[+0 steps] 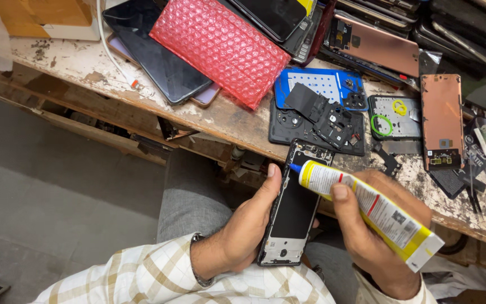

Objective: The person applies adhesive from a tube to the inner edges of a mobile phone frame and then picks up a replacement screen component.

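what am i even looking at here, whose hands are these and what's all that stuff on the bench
This is one picture from a camera worn on a person's head, looking down at their own hands. The left hand holds an opened phone frame. The right hand holds a yellow and white tube with its blue tip at the frame's upper edge. On the worn wooden bench lie a pink bubble-wrap pouch, dark phone screens, a blue back cover and copper-coloured back covers.
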